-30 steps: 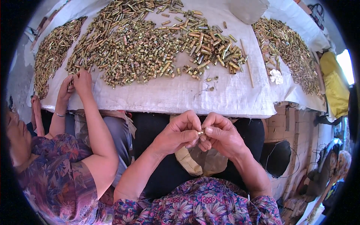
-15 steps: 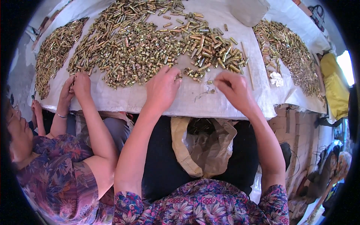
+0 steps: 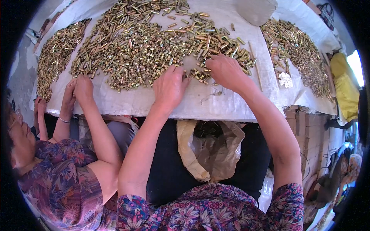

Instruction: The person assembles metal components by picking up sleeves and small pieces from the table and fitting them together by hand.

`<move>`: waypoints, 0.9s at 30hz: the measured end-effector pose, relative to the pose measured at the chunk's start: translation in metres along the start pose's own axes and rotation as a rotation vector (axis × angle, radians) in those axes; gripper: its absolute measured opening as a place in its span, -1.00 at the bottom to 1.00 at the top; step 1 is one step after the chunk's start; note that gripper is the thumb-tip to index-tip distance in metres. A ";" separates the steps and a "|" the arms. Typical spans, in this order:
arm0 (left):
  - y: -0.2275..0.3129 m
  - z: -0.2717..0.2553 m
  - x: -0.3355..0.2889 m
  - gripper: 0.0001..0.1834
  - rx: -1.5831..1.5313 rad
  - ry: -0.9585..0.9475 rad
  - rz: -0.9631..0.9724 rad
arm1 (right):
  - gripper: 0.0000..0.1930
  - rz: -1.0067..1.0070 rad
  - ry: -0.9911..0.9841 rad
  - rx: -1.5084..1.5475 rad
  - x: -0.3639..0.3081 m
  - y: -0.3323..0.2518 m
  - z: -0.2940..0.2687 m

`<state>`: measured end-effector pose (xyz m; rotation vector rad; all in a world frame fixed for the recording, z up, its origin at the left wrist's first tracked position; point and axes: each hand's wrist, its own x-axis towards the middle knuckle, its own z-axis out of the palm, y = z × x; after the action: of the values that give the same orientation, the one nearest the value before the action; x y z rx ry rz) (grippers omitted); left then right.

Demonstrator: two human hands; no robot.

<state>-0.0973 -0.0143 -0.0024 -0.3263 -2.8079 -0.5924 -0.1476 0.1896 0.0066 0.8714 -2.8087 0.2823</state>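
My left hand (image 3: 169,87) is closed at the near edge of a heap of short brass-coloured metal sleeves (image 3: 135,63). Its thumb and fingers come together beside the loose pieces, and whatever they pinch is too small to name. To the right, my right hand (image 3: 228,72) reaches over a smaller heap of longer brass-coloured metal tubes (image 3: 235,50). Its fingers are bent down and drawn together at the tubes, with the tips partly hidden. A few short sleeves (image 3: 199,76) lie between my two hands on the white sheet (image 3: 185,106).
An open paper-lined sack (image 3: 187,154) stands between my legs, with dark pieces inside. At left a co-worker's hands (image 3: 81,88) work at the heap's edge. A thin stick (image 3: 255,67), crumpled white paper (image 3: 285,80) and another heap of metal pieces (image 3: 300,57) lie at right.
My right hand has moved forward and left, from the bare sheet onto the edge of the tubes. My left hand has shifted slightly right, its thumb now more visible.
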 end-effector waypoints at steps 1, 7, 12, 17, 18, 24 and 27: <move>-0.001 0.003 0.000 -0.79 -0.008 0.026 0.002 | -0.93 -0.001 0.003 -0.002 0.001 0.000 -0.002; -0.005 0.002 -0.002 -0.79 -0.019 0.045 -0.010 | -0.85 0.273 -0.054 0.389 -0.026 -0.011 -0.026; 0.001 0.001 0.000 -0.80 -0.011 0.048 -0.009 | -0.79 0.405 0.130 0.910 -0.061 -0.021 -0.020; -0.004 0.002 0.003 -0.81 -0.018 0.008 -0.009 | -0.74 0.470 0.115 1.194 -0.077 -0.035 -0.033; -0.005 0.003 0.003 -0.81 -0.017 0.009 -0.007 | -0.72 0.533 0.124 1.314 -0.080 -0.038 -0.033; -0.009 -0.017 -0.011 -0.88 -0.592 -0.073 -0.149 | -0.83 0.665 0.189 1.764 -0.092 -0.061 -0.028; -0.004 -0.024 -0.028 -0.91 -1.244 -0.194 -0.365 | -0.90 0.709 0.236 1.851 -0.093 -0.077 -0.031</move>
<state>-0.0671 -0.0322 0.0090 -0.0552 -2.2527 -2.4296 -0.0249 0.1848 0.0249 -0.2028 -1.7523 2.8679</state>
